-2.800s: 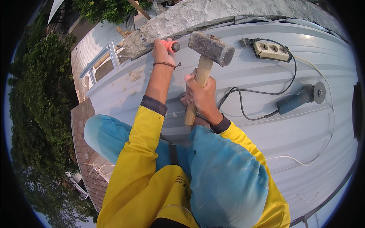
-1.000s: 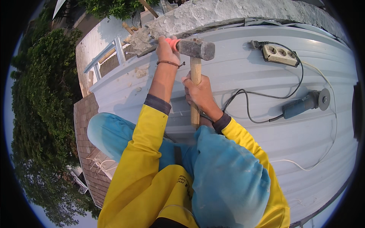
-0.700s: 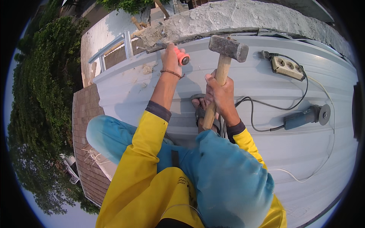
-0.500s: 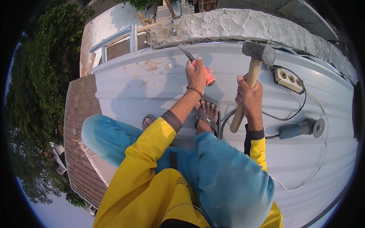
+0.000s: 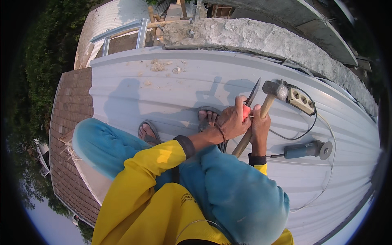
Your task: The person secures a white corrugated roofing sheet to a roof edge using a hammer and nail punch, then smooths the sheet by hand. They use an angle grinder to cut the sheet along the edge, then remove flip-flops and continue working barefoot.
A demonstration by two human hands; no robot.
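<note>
My left hand [image 5: 233, 121] is closed round the reddish-orange grip of a chisel [image 5: 254, 92], whose dark pointed blade slants up and to the right. Right beside it, my right hand [image 5: 259, 127] is wrapped round the wooden handle of a hammer [image 5: 267, 105]. The hammer's grey metal head is uppermost, and its handle runs down toward my knee. The two hands are close together, and I cannot tell whether they touch. Part of the chisel's grip is hidden by my left fingers.
Under my sandaled feet lies a pale ribbed metal roof [image 5: 163, 96]. A rough concrete ledge [image 5: 245, 34] borders its far side, with rubble bits [image 5: 157, 66] nearby. To the right are a power strip [image 5: 301, 101], cables and an angle grinder [image 5: 304, 150]. Tiled roof [image 5: 73, 134] lies left.
My left hand has brought the chisel right and nearer, beside my right hand. The hammer has come down a little and leans more to the right. My foot has shifted left.
</note>
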